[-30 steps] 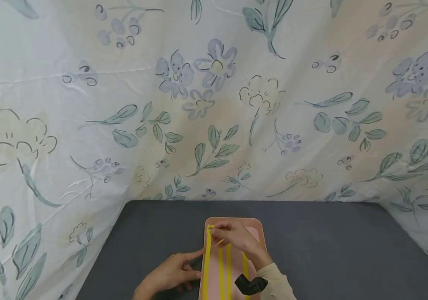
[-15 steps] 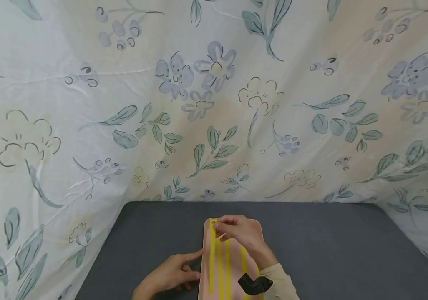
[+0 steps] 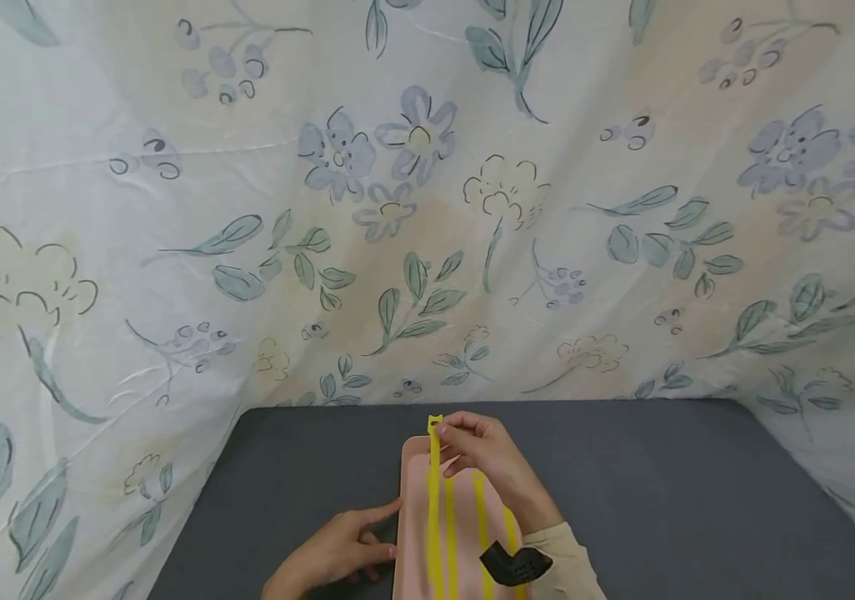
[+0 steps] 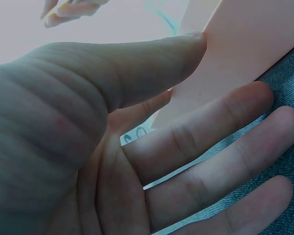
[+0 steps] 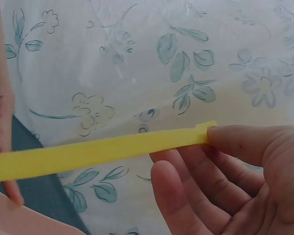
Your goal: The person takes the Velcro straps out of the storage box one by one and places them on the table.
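My right hand [image 3: 487, 467] pinches a yellow hook-and-loop cable tie [image 3: 434, 500] by its slotted head, between thumb and fingers. In the right wrist view the flat yellow strap [image 5: 98, 152] stretches away to the left from the fingertips. Below it in the head view is a pink tray [image 3: 414, 508] with several more yellow ties [image 3: 482, 525] lying lengthwise, partly hidden by the right hand and wrist. My left hand [image 3: 341, 542] touches the tray's left side with index finger and thumb. The left wrist view shows its thumb [image 4: 152, 63] against the tray wall, the other fingers extended.
The tray stands on a dark grey table [image 3: 307, 458]. A white floral cloth [image 3: 427, 208] hangs behind the table and along its sides. A black device [image 3: 515, 565] is worn on the right wrist, over a beige sleeve [image 3: 566, 567].
The right hand has lifted the cable tie from the tray's left side, moving up and slightly right, so its head now stands above the far rim. The left hand stays at the tray's side.
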`<state>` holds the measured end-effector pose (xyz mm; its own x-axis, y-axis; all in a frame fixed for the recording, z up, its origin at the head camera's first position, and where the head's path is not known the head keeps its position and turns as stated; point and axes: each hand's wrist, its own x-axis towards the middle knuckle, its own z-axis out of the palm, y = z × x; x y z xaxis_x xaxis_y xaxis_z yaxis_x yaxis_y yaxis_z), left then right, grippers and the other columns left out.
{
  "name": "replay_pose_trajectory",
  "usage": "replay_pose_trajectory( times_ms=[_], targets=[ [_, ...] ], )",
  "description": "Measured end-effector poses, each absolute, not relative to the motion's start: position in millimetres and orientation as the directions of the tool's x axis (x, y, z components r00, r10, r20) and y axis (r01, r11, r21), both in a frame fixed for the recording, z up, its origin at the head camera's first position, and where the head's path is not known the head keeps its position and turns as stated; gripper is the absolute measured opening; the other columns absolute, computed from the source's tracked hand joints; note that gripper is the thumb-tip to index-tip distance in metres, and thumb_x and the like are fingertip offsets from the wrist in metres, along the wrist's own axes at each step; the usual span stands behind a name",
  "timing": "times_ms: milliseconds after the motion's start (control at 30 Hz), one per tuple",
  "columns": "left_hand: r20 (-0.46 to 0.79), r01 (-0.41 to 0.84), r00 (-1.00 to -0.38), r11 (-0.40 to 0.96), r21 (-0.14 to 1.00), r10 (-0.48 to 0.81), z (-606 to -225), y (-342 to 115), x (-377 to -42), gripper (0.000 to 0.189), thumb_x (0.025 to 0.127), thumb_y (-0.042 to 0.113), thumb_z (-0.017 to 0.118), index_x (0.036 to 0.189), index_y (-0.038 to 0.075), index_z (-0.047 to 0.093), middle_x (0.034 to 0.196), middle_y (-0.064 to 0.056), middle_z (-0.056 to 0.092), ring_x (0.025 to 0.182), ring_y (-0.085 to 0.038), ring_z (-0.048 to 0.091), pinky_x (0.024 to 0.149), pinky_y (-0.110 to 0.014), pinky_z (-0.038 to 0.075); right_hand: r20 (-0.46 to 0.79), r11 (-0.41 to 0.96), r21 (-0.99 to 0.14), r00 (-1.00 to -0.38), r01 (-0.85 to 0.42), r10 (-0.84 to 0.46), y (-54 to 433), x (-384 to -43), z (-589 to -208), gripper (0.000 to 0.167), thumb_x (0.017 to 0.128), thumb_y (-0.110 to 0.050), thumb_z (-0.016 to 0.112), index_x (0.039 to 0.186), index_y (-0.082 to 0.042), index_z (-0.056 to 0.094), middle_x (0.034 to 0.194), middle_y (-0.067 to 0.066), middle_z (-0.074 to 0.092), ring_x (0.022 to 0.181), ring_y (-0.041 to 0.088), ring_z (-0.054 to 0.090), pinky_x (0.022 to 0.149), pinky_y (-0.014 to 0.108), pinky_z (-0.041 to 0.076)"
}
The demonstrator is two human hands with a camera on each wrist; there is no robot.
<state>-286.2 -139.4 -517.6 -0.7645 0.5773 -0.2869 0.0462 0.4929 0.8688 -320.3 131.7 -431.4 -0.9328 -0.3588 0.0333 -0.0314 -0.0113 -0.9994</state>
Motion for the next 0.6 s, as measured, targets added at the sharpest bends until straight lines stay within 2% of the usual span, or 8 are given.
replay_pose_trajectory(
  times_ms=[200, 267, 367, 467, 600],
  targets=[
    [-0.260, 0.025, -0.794, 0.457, 0.889, 0.550, -506.8, -132.6, -275.2, 0.069, 0.094, 0.033, 0.073, 0.155, 0.018, 0.045, 0.085, -0.002, 0.078, 0.065, -0.019, 0.070, 0.053, -0.034, 0.051, 0.063, -0.015, -0.998, -0.940, -0.061, -0.335, 140.4, -318.1, -423.9, 0.036, 0.100, -0.030, 0.066, 0.115, 0.003, 0.065, 0.092, -0.001, 0.075, 0.079, 0.016, 0.071, 0.072, 0.032, 0.060],
    [-0.255, 0.019, -0.796, 0.443, 0.896, 0.549, -521.0, -134.3, -279.0, 0.068, 0.093, 0.033, 0.074, 0.154, 0.022, 0.046, 0.084, -0.003, 0.078, 0.064, -0.020, 0.070, 0.051, -0.034, 0.050, 0.065, -0.004, -0.998, -0.945, -0.068, -0.321, 143.3, -318.2, -423.3, 0.036, 0.099, -0.030, 0.067, 0.115, 0.003, 0.066, 0.092, 0.000, 0.075, 0.078, 0.016, 0.071, 0.072, 0.033, 0.060],
    [-0.254, 0.005, -0.784, 0.415, 0.910, 0.566, -554.2, -142.5, -292.5, 0.070, 0.090, 0.043, 0.075, 0.153, 0.034, 0.046, 0.085, 0.001, 0.079, 0.065, -0.020, 0.072, 0.051, -0.034, 0.051, 0.067, 0.004, -0.997, -0.949, -0.071, -0.307, 148.4, -319.2, -418.1, 0.035, 0.099, -0.031, 0.067, 0.115, 0.001, 0.066, 0.094, 0.000, 0.076, 0.079, 0.017, 0.071, 0.072, 0.034, 0.060],
    [-0.248, 0.012, -0.771, 0.402, 0.915, 0.586, -569.1, -148.3, -301.3, 0.074, 0.088, 0.050, 0.075, 0.153, 0.037, 0.044, 0.086, 0.004, 0.079, 0.066, -0.018, 0.072, 0.052, -0.035, 0.053, 0.074, 0.018, -0.996, -0.953, -0.083, -0.293, 152.7, -321.5, -405.8, 0.032, 0.099, -0.030, 0.067, 0.114, -0.001, 0.067, 0.092, -0.001, 0.076, 0.078, 0.016, 0.071, 0.072, 0.033, 0.060],
    [-0.236, 0.073, -0.771, 0.449, 0.891, 0.592, -532.2, -140.7, -289.8, 0.074, 0.093, 0.045, 0.071, 0.157, 0.023, 0.041, 0.086, 0.005, 0.079, 0.064, -0.015, 0.071, 0.051, -0.034, 0.052, 0.088, 0.047, -0.993, -0.957, -0.105, -0.278, 161.9, -325.7, -387.1, 0.030, 0.099, -0.030, 0.067, 0.113, -0.003, 0.067, 0.089, -0.003, 0.074, 0.078, 0.015, 0.070, 0.072, 0.033, 0.059]
  ],
)
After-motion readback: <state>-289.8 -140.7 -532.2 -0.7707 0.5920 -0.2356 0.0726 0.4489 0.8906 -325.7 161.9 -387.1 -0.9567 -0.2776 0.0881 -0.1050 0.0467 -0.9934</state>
